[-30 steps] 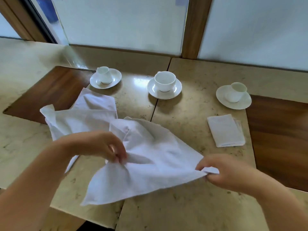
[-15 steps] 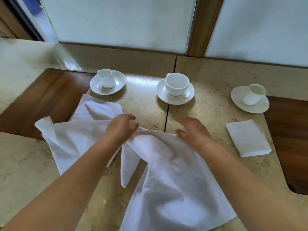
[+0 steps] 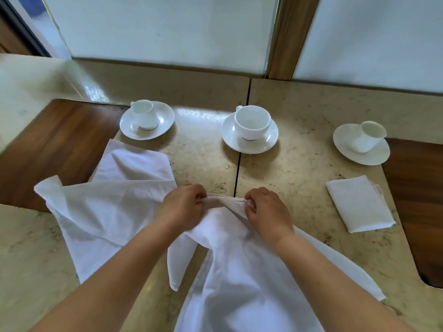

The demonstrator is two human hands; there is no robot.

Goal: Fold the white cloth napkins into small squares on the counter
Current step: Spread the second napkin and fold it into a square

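Observation:
A white cloth napkin [image 3: 242, 271] hangs loosely toward me over the beige stone counter [image 3: 203, 164]. My left hand [image 3: 182, 208] and my right hand [image 3: 266, 212] pinch its far edge, a short stretch of hem between them. To the left lies a pile of unfolded white napkins [image 3: 105, 202], crumpled and overlapping. A napkin folded into a small square [image 3: 359, 204] rests at the right.
Three white cups on saucers stand in a row beyond the napkins: the left cup [image 3: 145, 116], the middle cup [image 3: 251, 124], the right cup [image 3: 366, 137]. Dark wood insets [image 3: 52, 149] flank the stone at left and right. A frosted glass wall rises behind.
Both hands moved away from me to the napkin's far edge and closer together. The right hand, open half a second ago, now pinches the hem. The cloth now hangs toward me.

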